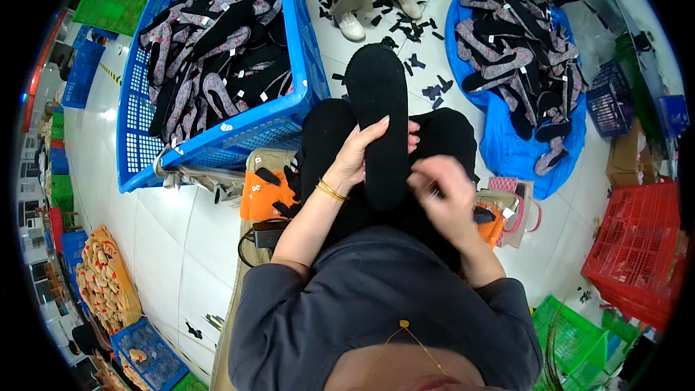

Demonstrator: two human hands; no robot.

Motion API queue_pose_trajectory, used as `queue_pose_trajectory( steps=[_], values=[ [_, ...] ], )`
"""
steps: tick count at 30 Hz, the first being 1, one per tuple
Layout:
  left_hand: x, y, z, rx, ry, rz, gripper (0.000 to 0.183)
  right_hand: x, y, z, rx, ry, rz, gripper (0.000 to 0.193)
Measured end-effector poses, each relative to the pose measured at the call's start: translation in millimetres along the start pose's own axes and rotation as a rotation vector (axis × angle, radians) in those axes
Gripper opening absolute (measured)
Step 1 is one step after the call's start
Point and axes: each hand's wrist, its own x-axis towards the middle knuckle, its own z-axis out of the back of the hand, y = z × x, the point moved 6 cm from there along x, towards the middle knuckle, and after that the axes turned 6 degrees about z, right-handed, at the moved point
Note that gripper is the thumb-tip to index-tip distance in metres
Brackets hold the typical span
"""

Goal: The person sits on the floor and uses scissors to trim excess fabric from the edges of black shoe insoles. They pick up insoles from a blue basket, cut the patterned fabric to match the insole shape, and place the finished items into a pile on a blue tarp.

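In front of my lap, my left hand [356, 150] is closed round a long black slipper [384, 101]. The slipper's dark, flat sole faces me and its rounded end points away. My thumb lies across the sole and fingertips show at its right edge. Close to the slipper's lower right side is my right hand [443, 192], its fingers curled and smeared by motion. Whether it grips anything is hidden. Orange cloth [262, 194] with black scraps and small white tags lies left of my legs.
A large blue crate [313, 65] full of grey-and-pink patterned slippers with black soles stands at front left. More slippers lie on blue plastic sheeting [507, 156] at right. Black scraps [434, 92] litter the floor near another person's shoes [350, 26]. Red crates [633, 250] stand far right.
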Motion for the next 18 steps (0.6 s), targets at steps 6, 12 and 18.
queue_pose_trajectory(
  steps=[6, 12, 18],
  values=[
    [-16.4, 21.8, 8.5, 0.017, 0.003, 0.093, 0.038, 2.2, -63.7, 10.9, 0.187, -0.117, -0.302, 0.029],
    [-20.9, 30.8, 1.3, 0.014, 0.032, 0.156, 0.039, -2.5, -65.1, -7.9, 0.283, -0.201, -0.361, 0.028],
    [-21.5, 39.1, 0.7, 0.052, 0.076, 0.207, 0.041, 1.6, -69.0, -7.6, 0.398, -0.244, -0.313, 0.025]
  ],
)
